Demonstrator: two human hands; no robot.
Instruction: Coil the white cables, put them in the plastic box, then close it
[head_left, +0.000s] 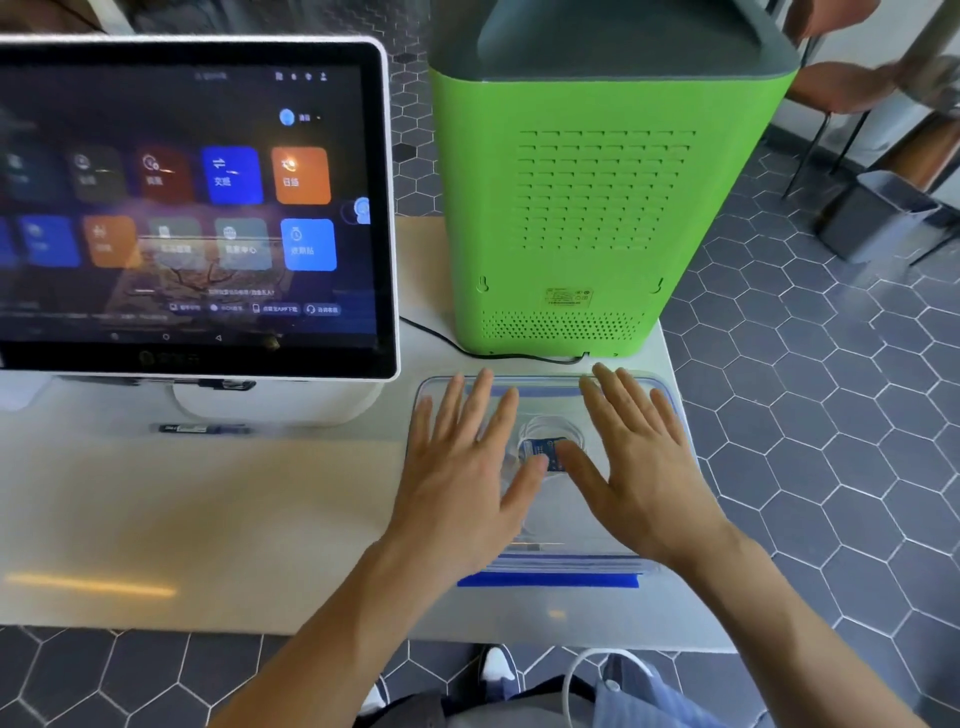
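Both of your hands lie flat on the lid of the plastic box (545, 384), fingers straight and spread, nothing curled or pinched. Your left hand (462, 467) covers the lid's left half, your right hand (636, 462) its right half, thumbs nearly meeting in the middle. Between your thumbs, through the clear lid, a coil of white cables (550, 434) shows faintly around a blue label (545, 454); your thumbs hide part of it, and the glare makes it hard to tell how many cables lie there. The box's near edge, just under your wrists, shows a blue strip (548, 579); whether the lid is fully seated, you cannot tell from here.

Just beyond your fingertips stands a green unit (587, 208) with vent slots, and a black cord (467, 351) runs along the desk (182, 509) between it and the box. Off to the left of your left hand, a large touchscreen (192, 202) on a white stand glows with coloured tiles, its left side cut off by the frame. A dark pen (200, 428) lies in front of that stand, blurred. Below your right forearm, another white cable (574, 670) loops near your clothing.
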